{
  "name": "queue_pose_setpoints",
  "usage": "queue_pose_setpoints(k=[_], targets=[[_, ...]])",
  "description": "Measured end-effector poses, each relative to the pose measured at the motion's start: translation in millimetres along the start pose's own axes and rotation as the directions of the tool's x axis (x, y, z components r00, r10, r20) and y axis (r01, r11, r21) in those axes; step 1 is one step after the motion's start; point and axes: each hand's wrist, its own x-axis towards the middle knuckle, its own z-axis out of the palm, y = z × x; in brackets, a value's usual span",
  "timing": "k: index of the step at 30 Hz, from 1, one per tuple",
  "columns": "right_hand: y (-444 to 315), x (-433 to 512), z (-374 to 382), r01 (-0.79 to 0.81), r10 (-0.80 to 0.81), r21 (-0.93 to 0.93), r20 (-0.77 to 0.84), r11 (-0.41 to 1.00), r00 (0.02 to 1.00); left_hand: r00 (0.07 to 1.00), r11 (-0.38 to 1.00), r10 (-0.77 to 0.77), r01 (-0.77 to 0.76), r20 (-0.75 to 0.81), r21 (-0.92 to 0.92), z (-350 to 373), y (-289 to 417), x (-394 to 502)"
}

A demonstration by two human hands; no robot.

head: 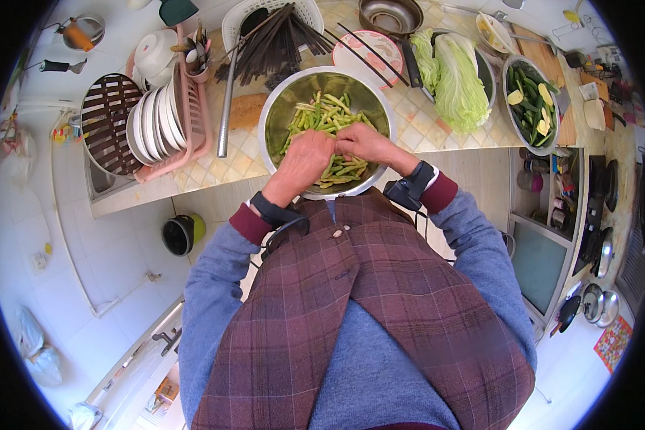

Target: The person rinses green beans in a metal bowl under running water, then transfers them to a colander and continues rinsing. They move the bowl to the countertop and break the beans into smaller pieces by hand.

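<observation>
Just above a wide stainless steel bowl (271,105) at the counter's front edge, my left hand (313,157) and my right hand (366,144) meet with fingertips pinched together. A green bean seems to be gripped between them, mostly hidden by the fingers. Below and around the hands, many green bean pods (341,173) lie heaped in the bowl, some yellowish. Its near rim sits close against my plaid vest (349,258). Each of my wrists wears a black strap.
Left stands a pink dish rack (196,115) with white plates (153,126). Behind the bowl are a white basket (306,13) of dark chopsticks (271,45) and a patterned plate (355,51). Rightward sit a napa cabbage (458,80) and an oval bowl (540,148) of green vegetables.
</observation>
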Motion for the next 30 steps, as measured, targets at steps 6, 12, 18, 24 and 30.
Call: queue_pose_setpoints(k=[6,12,18,24,30], targets=[[-6,-19,2,-0.098,0.013,0.666,0.132,0.740,0.991,0.976,0.899,-0.164,0.087,-0.145,-0.429,-3,2,-7],[4,-12,16,0.046,-0.028,0.671,-0.036,0.740,0.999,0.816,0.437,-0.570,0.402,0.099,-0.805,8,3,-6],[47,-9,-7,-0.054,-0.060,-0.282,-0.381,0.958,0.923,0.780,0.649,-0.615,0.584,0.115,-0.488,31,-49,-16],[76,26,4,-0.126,-0.022,-0.207,-0.593,0.970,0.805,0.597,0.491,-0.678,0.802,0.428,-0.340,67,-84,-11],[86,52,-1,-0.061,0.324,0.658,-0.287,0.751,0.901,0.350,-0.155,-0.506,0.862,0.789,-0.482,54,-91,7]])
